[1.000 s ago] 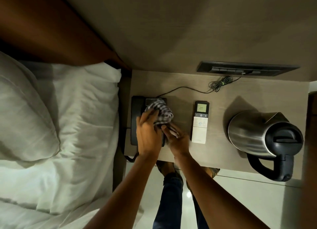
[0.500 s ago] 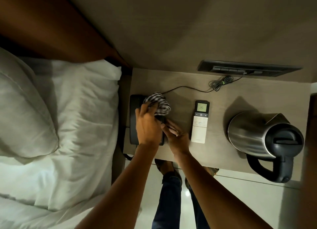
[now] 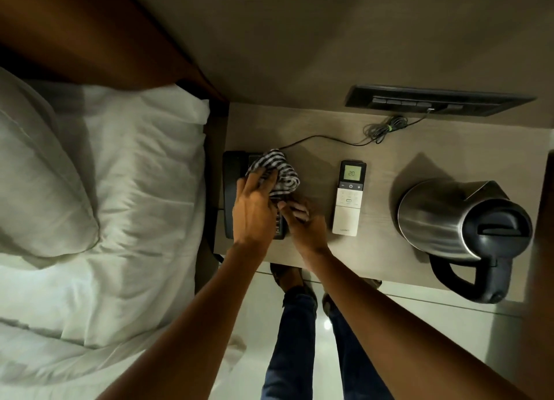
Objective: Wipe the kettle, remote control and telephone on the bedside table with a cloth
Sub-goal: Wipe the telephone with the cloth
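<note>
The telephone (image 3: pixel 236 196) stays steadied under your right hand (image 3: pixel 305 226) while your left hand (image 3: pixel 254 208), clamped on the striped cloth (image 3: pixel 280 172), scrubs its far end.

One head view looks almost straight down from above. It faces the table (image 3: pixel 374 249) against the wall, with the bed (image 3: pixel 120 220) at the frame's left and the floor at the bottom. The forearms reach up from the lower edge to mid-frame, so the camera sits close over them. Wide-angle bending curves the edges.
</note>
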### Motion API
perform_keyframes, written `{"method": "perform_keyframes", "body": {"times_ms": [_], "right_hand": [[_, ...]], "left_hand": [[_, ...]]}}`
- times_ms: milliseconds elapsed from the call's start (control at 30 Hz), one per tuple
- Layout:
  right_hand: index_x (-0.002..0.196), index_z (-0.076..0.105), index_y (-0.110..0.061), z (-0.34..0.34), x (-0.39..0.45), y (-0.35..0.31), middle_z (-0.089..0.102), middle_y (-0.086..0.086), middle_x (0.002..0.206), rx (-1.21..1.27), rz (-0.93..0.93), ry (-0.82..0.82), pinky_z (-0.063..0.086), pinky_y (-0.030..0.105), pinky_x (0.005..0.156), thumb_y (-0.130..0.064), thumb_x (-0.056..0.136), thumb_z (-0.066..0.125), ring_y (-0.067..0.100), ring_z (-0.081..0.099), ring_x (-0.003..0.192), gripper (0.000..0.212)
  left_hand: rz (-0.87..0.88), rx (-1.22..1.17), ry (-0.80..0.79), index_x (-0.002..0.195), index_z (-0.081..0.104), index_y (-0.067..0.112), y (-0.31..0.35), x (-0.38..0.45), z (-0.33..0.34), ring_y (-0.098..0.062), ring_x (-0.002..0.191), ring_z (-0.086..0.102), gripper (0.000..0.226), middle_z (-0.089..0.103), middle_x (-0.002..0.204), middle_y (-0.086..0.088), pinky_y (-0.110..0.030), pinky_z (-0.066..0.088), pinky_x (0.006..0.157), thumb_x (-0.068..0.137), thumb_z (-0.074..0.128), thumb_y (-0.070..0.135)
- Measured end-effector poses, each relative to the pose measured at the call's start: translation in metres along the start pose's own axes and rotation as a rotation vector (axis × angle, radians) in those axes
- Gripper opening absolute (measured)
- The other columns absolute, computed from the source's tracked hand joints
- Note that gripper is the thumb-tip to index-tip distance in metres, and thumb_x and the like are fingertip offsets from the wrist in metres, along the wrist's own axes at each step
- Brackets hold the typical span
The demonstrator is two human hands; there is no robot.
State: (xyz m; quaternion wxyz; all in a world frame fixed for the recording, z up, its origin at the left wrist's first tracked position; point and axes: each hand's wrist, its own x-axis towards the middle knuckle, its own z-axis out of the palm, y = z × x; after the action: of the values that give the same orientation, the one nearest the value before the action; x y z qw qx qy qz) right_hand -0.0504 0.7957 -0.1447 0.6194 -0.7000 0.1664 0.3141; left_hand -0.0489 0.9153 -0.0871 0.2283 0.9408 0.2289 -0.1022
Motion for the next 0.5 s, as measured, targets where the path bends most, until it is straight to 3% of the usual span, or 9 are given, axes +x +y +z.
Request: {"method": "perform_keyframes", "body": {"times_ms": [67, 167, 267, 333, 433, 500], "right_hand": [[0.135, 0.068, -0.013, -0.002, 0.0, 0.0, 0.077, 0.005, 0.126, 0.019, 0.049, -0.015, 0.063, 0.031, 0.095, -0.022, 0.098, 0.076, 0.014, 0.075, 0.114, 0.039], [0.139, 0.062, -0.007, -0.001, -0.003, 0.002, 0.073, 0.014, 0.13, 0.057, 0.123, 0.002, 0.061, 0.043, 0.102, -0.009, 0.097, 0.074, 0.027, 0.072, 0.12, 0.044], [0.135, 0.067, -0.008, 0.005, -0.005, 0.004, 0.076, 0.011, 0.128, 0.077, 0.14, 0.046, 0.063, 0.033, 0.096, -0.01, 0.098, 0.075, 0.022, 0.074, 0.116, 0.038], [0.132, 0.068, -0.009, 0.005, -0.005, 0.005, 0.076, 0.009, 0.127, 0.088, 0.15, 0.075, 0.062, 0.027, 0.092, -0.012, 0.098, 0.074, 0.02, 0.074, 0.115, 0.035], [0.136, 0.065, -0.009, 0.007, -0.006, 0.007, 0.075, 0.009, 0.129, 0.048, 0.157, 0.089, 0.063, 0.034, 0.095, -0.017, 0.099, 0.074, 0.022, 0.072, 0.118, 0.038], [0.136, 0.064, -0.009, 0.008, -0.005, 0.009, 0.075, 0.008, 0.129, 0.0, 0.153, 0.097, 0.062, 0.028, 0.09, -0.021, 0.099, 0.074, 0.021, 0.072, 0.117, 0.04]], "left_hand": [[-0.026, -0.006, -0.016, 0.142, 0.058, 0.023, -0.009, -0.025, 0.003, -0.028, 0.131, 0.047, 0.054, 0.051, 0.15, -0.003, -0.036, 0.057, 0.09, 0.091, 0.059, 0.006], [-0.077, -0.09, -0.021, 0.141, 0.059, 0.023, -0.01, -0.054, 0.009, -0.02, 0.132, 0.044, 0.051, 0.052, 0.148, -0.005, -0.029, 0.05, 0.1, 0.091, 0.05, 0.019], [-0.133, -0.134, 0.037, 0.139, 0.061, 0.021, -0.01, -0.045, 0.015, -0.016, 0.131, 0.043, 0.053, 0.053, 0.146, -0.005, -0.018, 0.039, 0.101, 0.091, 0.061, -0.001], [-0.113, -0.123, 0.037, 0.138, 0.063, 0.017, -0.009, -0.04, 0.016, -0.026, 0.132, 0.047, 0.058, 0.054, 0.146, -0.007, -0.022, 0.041, 0.102, 0.086, 0.065, -0.01], [-0.034, -0.103, 0.022, 0.136, 0.064, 0.014, -0.014, -0.041, 0.013, -0.033, 0.131, 0.049, 0.058, 0.056, 0.145, -0.012, -0.027, 0.043, 0.102, 0.084, 0.066, -0.011], [0.008, -0.088, 0.032, 0.136, 0.065, 0.013, -0.019, -0.04, 0.012, -0.035, 0.13, 0.051, 0.055, 0.057, 0.145, -0.013, -0.028, 0.044, 0.101, 0.085, 0.065, -0.01]]}}
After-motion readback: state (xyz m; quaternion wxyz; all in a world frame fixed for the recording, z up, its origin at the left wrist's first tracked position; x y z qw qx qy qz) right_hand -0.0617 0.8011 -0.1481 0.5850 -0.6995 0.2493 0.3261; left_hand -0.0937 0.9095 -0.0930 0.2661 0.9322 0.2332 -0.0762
